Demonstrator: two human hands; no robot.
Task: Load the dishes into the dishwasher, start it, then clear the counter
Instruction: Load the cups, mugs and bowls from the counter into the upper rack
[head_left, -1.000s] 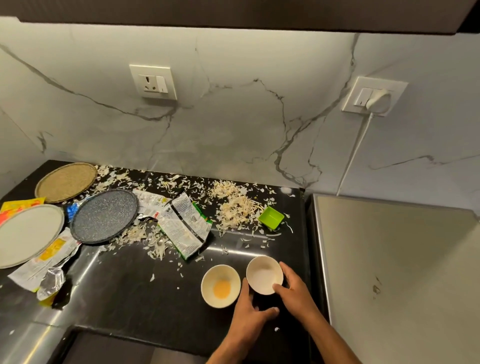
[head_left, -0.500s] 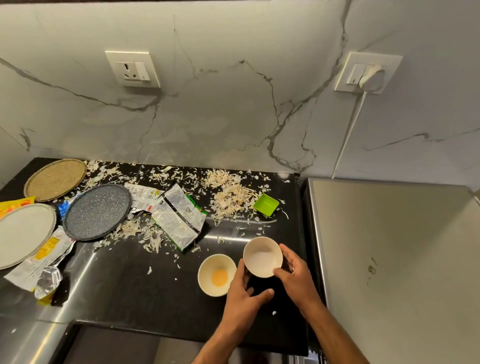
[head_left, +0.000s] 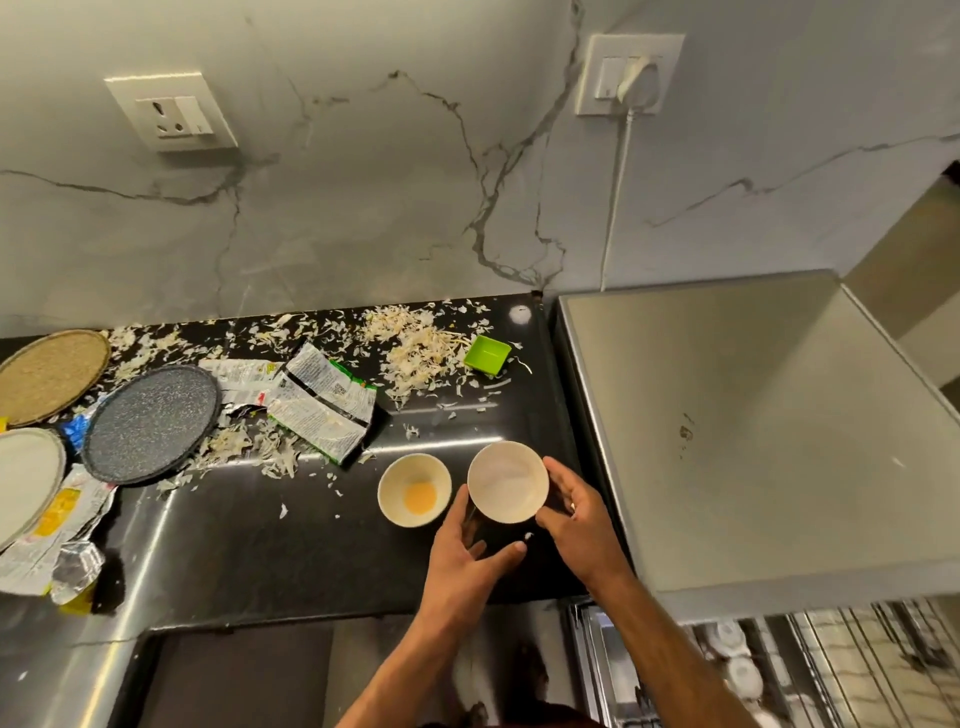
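A glossy black desk (head_left: 249, 545) runs under a veined marble wall and ends on the right against a grey steel appliance top (head_left: 727, 431), with white shavings (head_left: 415, 348), torn wrappers (head_left: 322, 400) and three plates at the left. Bare black surface lies along the front edge. Near that right edge, both grips cup a white bowl (head_left: 506, 480): left hand (head_left: 462, 561) and right hand (head_left: 576, 514) curl round its sides, beside a bowl with a yellow residue (head_left: 414, 489).
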